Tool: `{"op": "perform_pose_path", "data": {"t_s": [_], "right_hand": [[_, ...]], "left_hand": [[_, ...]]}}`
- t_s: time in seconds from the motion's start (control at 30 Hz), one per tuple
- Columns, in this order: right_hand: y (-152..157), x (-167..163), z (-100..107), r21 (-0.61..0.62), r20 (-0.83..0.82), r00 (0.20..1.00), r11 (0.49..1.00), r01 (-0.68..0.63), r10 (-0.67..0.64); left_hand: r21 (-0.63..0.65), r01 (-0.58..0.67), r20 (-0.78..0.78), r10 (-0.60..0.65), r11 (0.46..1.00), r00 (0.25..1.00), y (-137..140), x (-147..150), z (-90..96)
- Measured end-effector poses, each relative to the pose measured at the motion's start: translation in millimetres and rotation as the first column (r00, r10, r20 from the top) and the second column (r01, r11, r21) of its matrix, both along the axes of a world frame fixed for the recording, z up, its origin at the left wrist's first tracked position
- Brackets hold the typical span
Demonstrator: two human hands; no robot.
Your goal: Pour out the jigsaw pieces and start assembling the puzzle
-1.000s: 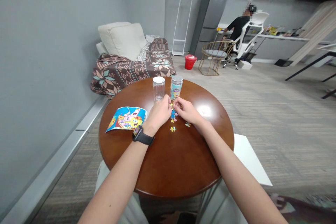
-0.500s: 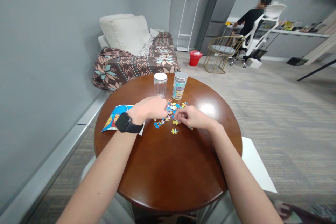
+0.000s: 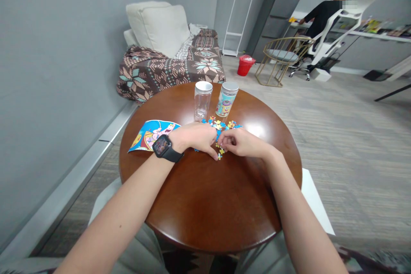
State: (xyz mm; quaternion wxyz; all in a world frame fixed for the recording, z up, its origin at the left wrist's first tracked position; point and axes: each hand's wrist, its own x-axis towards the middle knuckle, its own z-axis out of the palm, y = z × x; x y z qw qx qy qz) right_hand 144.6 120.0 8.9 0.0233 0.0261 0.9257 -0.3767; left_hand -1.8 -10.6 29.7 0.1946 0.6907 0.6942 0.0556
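Loose jigsaw puzzle pieces (image 3: 218,124), mostly blue and yellow, lie heaped on the round brown table (image 3: 212,205). My left hand (image 3: 201,138), with a black watch on its wrist, rests over the near left side of the heap. Its thumb stretches out beside a small yellow puzzle piece (image 3: 220,156), while its other fingers bend down out of sight. Across from it, my right hand (image 3: 240,142) has its fingers curled in a pinch among the pieces. Whatever lies between those fingertips is hidden. A printed picture sheet (image 3: 150,133) lies partly under my left wrist.
Behind the pieces stand a clear jar (image 3: 202,102) with a white lid and a printed jar (image 3: 226,102) with a silver lid. Farther off are a covered sofa (image 3: 160,30), a red bin (image 3: 245,66), a gold-framed chair (image 3: 282,55) and a person (image 3: 323,17) at the counter.
The view has shifted, so the background sits differently. My left hand has come nearer my right, its thumb now extended toward the near pieces. My right hand stays curled at the heap.
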Motion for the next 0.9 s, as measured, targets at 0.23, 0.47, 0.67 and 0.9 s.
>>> {"op": "perform_pose_path", "data": {"t_s": [0.23, 0.47, 0.67, 0.9], "right_hand": [[0.1, 1.6, 3.2, -0.019, 0.017, 1.0, 1.0, -0.007, 0.008], [-1.0, 3.5, 9.7, -0.034, 0.014, 1.0, 0.999, -0.005, 0.005], [1.6, 2.6, 7.9, -0.057, -0.018, 1.0, 0.998, 0.014, -0.015], [4.0, 4.1, 5.9, -0.123, 0.068, 0.998, 0.992, 0.018, -0.01]], "left_hand": [[-0.033, 0.002, -0.006, -0.002, 0.999, 1.0, 1.4, -3.9, -3.4], [-0.078, 0.041, 0.017, -0.04, 0.996, 0.999, -0.4, -3.1, 3.7], [-0.082, 0.023, 0.029, -0.021, 0.996, 0.999, -0.2, -2.1, 5.4], [-0.094, 0.022, 0.053, -0.017, 0.995, 0.998, 1.1, -3.8, 2.9]]}}
